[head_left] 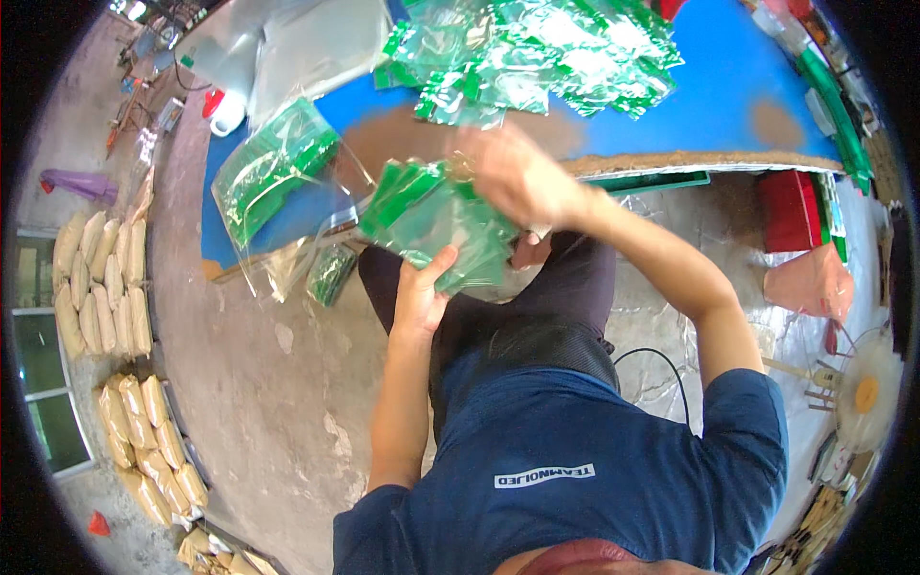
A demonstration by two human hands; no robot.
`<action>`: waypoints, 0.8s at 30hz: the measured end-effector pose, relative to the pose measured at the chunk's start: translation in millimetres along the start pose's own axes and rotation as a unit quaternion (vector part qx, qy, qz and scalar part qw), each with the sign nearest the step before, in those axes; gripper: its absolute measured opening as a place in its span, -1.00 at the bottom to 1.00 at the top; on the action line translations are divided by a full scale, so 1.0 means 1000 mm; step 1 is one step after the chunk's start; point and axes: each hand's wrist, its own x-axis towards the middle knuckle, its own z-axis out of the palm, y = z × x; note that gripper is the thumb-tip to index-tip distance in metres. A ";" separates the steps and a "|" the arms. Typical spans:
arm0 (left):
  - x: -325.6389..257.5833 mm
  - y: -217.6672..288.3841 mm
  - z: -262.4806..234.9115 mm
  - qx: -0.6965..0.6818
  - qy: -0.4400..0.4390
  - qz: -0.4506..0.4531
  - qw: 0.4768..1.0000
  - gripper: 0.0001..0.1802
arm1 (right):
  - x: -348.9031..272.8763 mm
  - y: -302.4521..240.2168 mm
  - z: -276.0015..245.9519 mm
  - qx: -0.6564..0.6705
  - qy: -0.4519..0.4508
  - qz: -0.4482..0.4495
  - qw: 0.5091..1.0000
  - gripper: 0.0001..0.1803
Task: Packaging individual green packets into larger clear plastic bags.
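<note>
My left hand [422, 294] grips a fanned bundle of green and clear plastic bags [460, 230] above my lap, its thumb lying across the top bag. Smeared by motion, my right hand [517, 177] is at the bundle's upper right edge; whether its fingers pinch a bag cannot be made out. Beyond it, a loose heap of similar shiny bags [546, 57] covers part of the blue table [738, 86]. To the left, a large clear bag [287, 177] with green packets inside lies at the table's corner.
A green packet [332, 273] sits below the table edge. A white jug with a red cap [226, 113] stands at the back left. Filled tan sacks [101, 278] are stacked on the left floor. At right are a red box [792, 211], a pink bag [813, 285] and a fan [862, 393].
</note>
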 end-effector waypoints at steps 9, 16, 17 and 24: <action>-0.002 -0.032 -0.035 -0.223 -0.066 0.032 0.972 -0.32 | -0.039 0.016 0.017 -0.084 -0.051 0.109 0.989 -0.40; 0.017 -0.031 -0.027 -0.139 -0.027 0.039 0.989 -0.38 | -0.013 0.075 -0.023 -0.093 0.074 0.158 0.980 -0.44; 0.014 -0.036 -0.033 -0.136 -0.031 0.039 0.989 -0.38 | -0.024 0.086 -0.019 -0.187 0.030 0.192 0.963 -0.37; -0.004 -0.051 -0.047 -0.261 -0.076 0.050 0.961 -0.31 | -0.017 -0.010 0.007 -0.043 -0.075 0.133 0.987 -0.50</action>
